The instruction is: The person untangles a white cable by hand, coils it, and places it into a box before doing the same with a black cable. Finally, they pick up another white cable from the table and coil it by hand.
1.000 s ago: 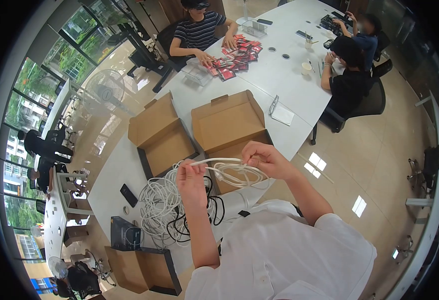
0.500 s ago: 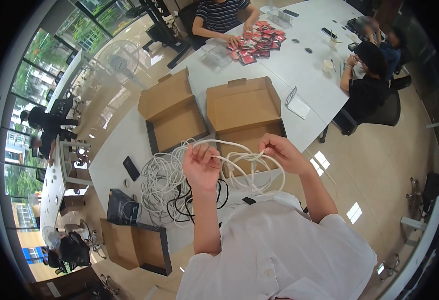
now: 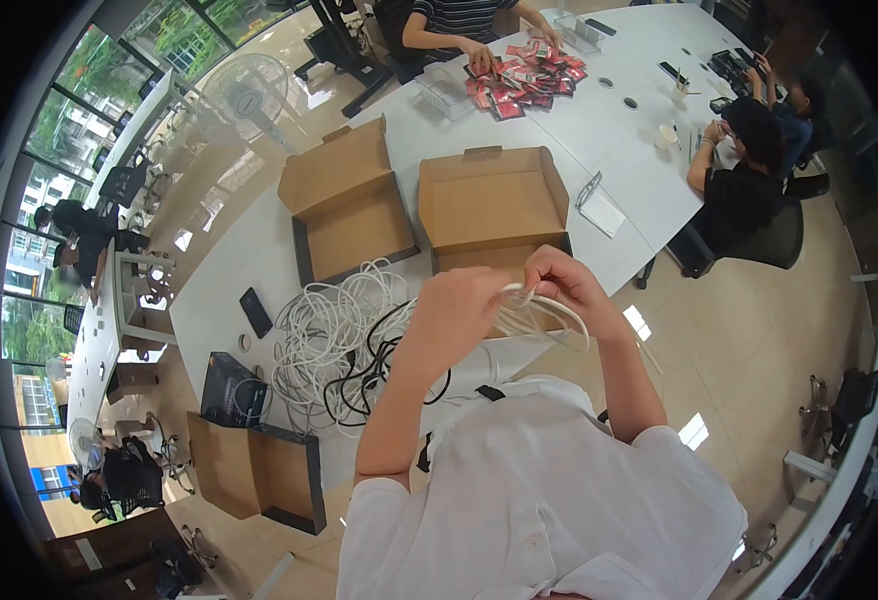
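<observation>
A looped white cable hangs between my two hands above the table's near edge. My right hand pinches the top of the coil between thumb and fingers. Close beside it, my left hand is closed on the same cable, its back toward me and its fingertips partly hidden. Left of my left forearm lies a tangled pile of white cables, with a black cable running through it. Just beyond my hands stands an open cardboard box, partly covered by them.
Another open cardboard box stands to its left; a third box is at the near left by a dark package. A phone lies on the table. People sit across, one by red packets.
My left hand has moved right to meet my right hand, turning its back to me. The cable loops are drawn together into a tighter coil.
</observation>
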The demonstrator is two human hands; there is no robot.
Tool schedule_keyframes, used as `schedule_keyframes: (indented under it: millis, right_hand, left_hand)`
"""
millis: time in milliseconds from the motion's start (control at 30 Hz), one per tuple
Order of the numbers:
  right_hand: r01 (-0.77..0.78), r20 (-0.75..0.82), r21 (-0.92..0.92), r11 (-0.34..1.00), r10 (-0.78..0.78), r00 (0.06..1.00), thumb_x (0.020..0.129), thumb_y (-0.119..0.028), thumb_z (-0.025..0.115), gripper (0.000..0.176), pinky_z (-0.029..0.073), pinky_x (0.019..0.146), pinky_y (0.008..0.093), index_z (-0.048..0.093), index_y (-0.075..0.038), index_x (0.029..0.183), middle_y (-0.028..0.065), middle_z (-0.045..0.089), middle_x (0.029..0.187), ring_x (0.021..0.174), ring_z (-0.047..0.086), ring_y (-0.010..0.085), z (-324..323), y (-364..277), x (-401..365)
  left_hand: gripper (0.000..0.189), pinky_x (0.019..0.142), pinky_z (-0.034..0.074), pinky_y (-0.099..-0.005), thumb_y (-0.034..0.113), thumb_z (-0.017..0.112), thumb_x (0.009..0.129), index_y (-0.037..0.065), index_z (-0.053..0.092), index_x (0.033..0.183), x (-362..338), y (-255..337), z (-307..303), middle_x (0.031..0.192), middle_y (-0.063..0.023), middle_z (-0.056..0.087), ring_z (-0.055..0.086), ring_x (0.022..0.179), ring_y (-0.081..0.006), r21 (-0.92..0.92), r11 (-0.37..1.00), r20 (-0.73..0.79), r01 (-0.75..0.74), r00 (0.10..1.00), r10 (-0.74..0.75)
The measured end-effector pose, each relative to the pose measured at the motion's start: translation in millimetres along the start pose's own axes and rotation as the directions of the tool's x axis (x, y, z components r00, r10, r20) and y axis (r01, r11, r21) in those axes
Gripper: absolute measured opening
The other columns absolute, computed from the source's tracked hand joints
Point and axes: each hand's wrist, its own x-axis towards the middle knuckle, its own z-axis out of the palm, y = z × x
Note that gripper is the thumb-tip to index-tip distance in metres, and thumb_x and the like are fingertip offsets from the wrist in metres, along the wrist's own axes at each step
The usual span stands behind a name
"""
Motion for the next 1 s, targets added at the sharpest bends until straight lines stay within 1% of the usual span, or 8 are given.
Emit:
schedule_keyframes:
  millis: [100,200,333,433,733,833,933,1000]
  right_hand:
    - [0.068,-0.031,-0.014,0.998,-0.068,0.997,0.09,-0.009,0.058,0.005,0.039,0.082,0.0266,0.061,-0.005,0.091,0.0044,0.049,0.103,0.096,0.046,0.0142,-4.4,1.6,-2.7]
    - [0.038,-0.018,0.04,0.998,-0.038,0.999,0.089,-0.007,0.059,0.004,0.039,0.086,0.0283,0.062,-0.006,0.091,0.0056,0.048,0.106,0.102,0.045,0.0155,-11.0,4.3,-6.5]
    - [-0.008,0.006,0.086,0.996,0.008,1.0,0.088,-0.005,0.059,0.006,0.04,0.09,0.0299,0.063,-0.006,0.093,0.0066,0.049,0.11,0.105,0.046,0.016,-14.4,6.3,-8.7]
    - [-0.104,0.027,0.153,0.983,0.101,0.995,0.088,-0.005,0.059,0.006,0.04,0.091,0.0309,0.064,-0.005,0.092,0.0076,0.049,0.114,0.106,0.048,0.0172,-15.1,4.1,-9.8]
    - [-0.039,0.026,0.503,0.863,0.031,0.999,0.088,-0.015,0.063,0.01,0.041,0.092,0.0337,0.064,-0.006,0.085,0.0111,0.05,0.115,0.108,0.05,0.0215,-9.8,8.6,-6.8]
    - [-0.054,0.036,0.504,0.862,0.042,0.998,0.09,-0.014,0.06,0.009,0.041,0.092,0.0332,0.063,-0.005,0.087,0.0112,0.05,0.115,0.108,0.051,0.0209,-6.9,10.0,-3.9]
    - [-0.113,0.108,0.274,0.955,0.086,0.99,0.091,-0.01,0.057,0.008,0.042,0.092,0.0324,0.063,-0.005,0.089,0.0112,0.049,0.117,0.108,0.052,0.0193,-12.5,12.8,-1.8]
    - [-0.206,0.203,0.268,0.941,0.154,0.967,0.092,-0.008,0.056,0.009,0.041,0.092,0.0319,0.063,-0.004,0.088,0.012,0.05,0.12,0.111,0.051,0.0183,-16.0,13.4,-3.6]
  left_hand:
    - [0.017,0.054,0.039,-0.03,0.011,0.054,0.088,-0.001,0.062,0.098,7.8,-25.0,21.3,0.062,0.0013,0.053,0.053,0.059,-0.0146,-0.387,0.922,-0.021,0.012,1.0,-0.022]
    - [0.018,0.045,0.027,-0.024,0.013,0.052,0.09,-0.001,0.062,0.096,10.2,-31.3,30.3,0.054,0.007,0.037,0.036,0.048,-0.0065,-0.78,0.587,0.141,0.217,0.975,-0.172]
    - [0.022,0.042,0.012,-0.021,0.016,0.05,0.091,-0.002,0.063,0.096,8.4,-29.3,31.6,0.051,0.0098,0.025,0.017,0.043,-0.0016,-0.934,0.16,0.287,0.32,0.937,-0.199]
    - [0.025,0.042,0.014,-0.0216,0.016,0.049,0.091,-0.002,0.063,0.099,5.3,-28.8,28.5,0.051,0.01,0.023,0.017,0.043,-0.0024,-0.926,0.158,0.323,0.342,0.937,-0.135]
    - [0.035,0.043,0.013,-0.0223,0.025,0.048,0.096,-0.005,0.064,0.103,-15.6,-44.5,33.1,0.052,0.01,0.023,0.017,0.045,-0.0024,-0.975,0.097,0.195,0.2,0.979,-0.06]
    - [0.04,0.043,0.013,-0.0225,0.029,0.049,0.097,-0.007,0.064,0.099,-19.3,-47.8,41.7,0.048,0.0097,0.024,0.016,0.043,-0.0032,-0.993,0.07,0.093,0.098,0.993,-0.07]
    - [0.039,0.043,0.014,-0.0224,0.029,0.049,0.097,-0.006,0.064,0.101,-18.8,-53.2,47.6,0.049,0.0096,0.025,0.018,0.043,-0.0029,-0.987,0.154,0.024,0.037,0.996,-0.086]
    - [0.036,0.043,0.014,-0.0223,0.027,0.048,0.097,-0.004,0.065,0.103,-21.4,-46.4,41.5,0.049,0.0097,0.026,0.018,0.043,-0.0027,-0.957,0.25,0.127,0.146,0.988,-0.09]
